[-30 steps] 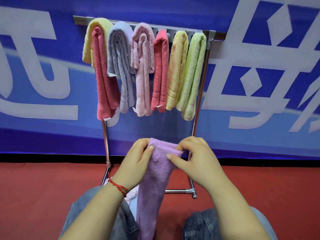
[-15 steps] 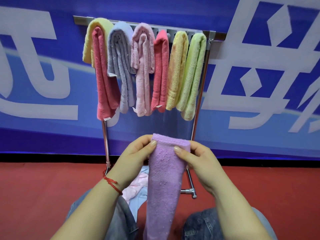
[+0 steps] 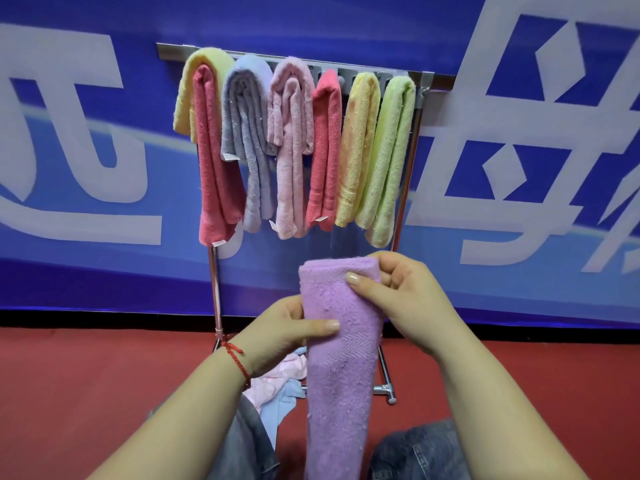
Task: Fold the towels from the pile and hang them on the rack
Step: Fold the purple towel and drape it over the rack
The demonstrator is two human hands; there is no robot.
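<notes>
A folded purple towel (image 3: 341,368) hangs as a long narrow strip in front of me. My right hand (image 3: 405,299) pinches its top right corner, thumb on the front. My left hand (image 3: 284,332) grips the strip lower on its left edge, thumb across the front. Behind stands a metal rack (image 3: 420,98) with several folded towels draped over its top bar: yellow and red, grey-blue, pink, red, yellow, light green. A small pile of pink and blue towels (image 3: 280,386) lies on the floor by my left knee.
The rack's feet (image 3: 388,389) rest on a red floor (image 3: 69,393). A blue banner with white characters (image 3: 519,150) covers the wall behind. My knees in jeans (image 3: 422,452) frame the lower view. The rack's bar shows bare metal at its left end.
The towel strip rose higher and turned its flat face to me. My right hand stayed at the top corner while my left hand slid down the left edge.
</notes>
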